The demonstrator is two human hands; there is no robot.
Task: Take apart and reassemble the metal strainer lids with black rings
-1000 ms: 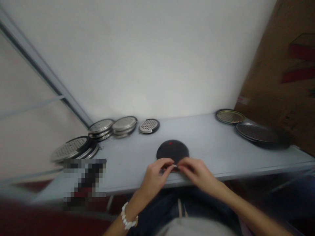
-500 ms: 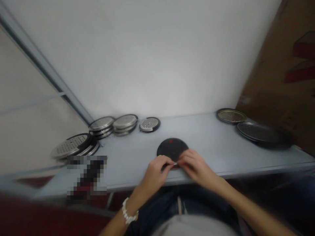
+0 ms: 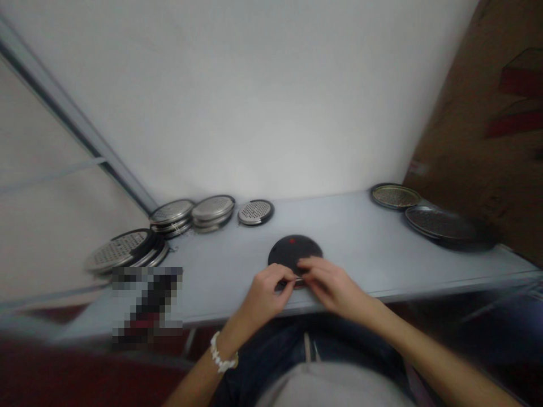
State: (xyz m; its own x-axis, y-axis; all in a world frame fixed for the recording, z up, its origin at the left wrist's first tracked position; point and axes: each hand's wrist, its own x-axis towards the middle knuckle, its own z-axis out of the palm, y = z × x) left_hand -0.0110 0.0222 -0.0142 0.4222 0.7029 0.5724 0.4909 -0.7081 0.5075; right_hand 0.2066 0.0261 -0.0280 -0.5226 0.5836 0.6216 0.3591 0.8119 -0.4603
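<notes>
A round black disc (image 3: pixel 292 249) with a small red mark near its far edge lies on the grey table (image 3: pixel 348 243). At the disc's near edge, my left hand (image 3: pixel 271 288) pinches a small pale piece too small to make out. My right hand (image 3: pixel 324 280) meets it from the right, its thumb side at the same small piece and its upper fingers raised over the disc. Whether the right fingers grip the piece is unclear. The hands partly hide the disc's near edge.
Stacks of perforated metal discs with black rims (image 3: pixel 123 251) (image 3: pixel 172 212) (image 3: pixel 212 209) stand at the left. A single perforated disc (image 3: pixel 255 212) lies behind the black one. Round trays (image 3: pixel 395 196) (image 3: pixel 445 223) sit at the right. A white wall (image 3: pixel 271 102) rises behind.
The upper fingers of my right hand have lifted and spread away from the pinch. My left hand keeps its pinch at the disc's near edge. The view has shifted slightly.
</notes>
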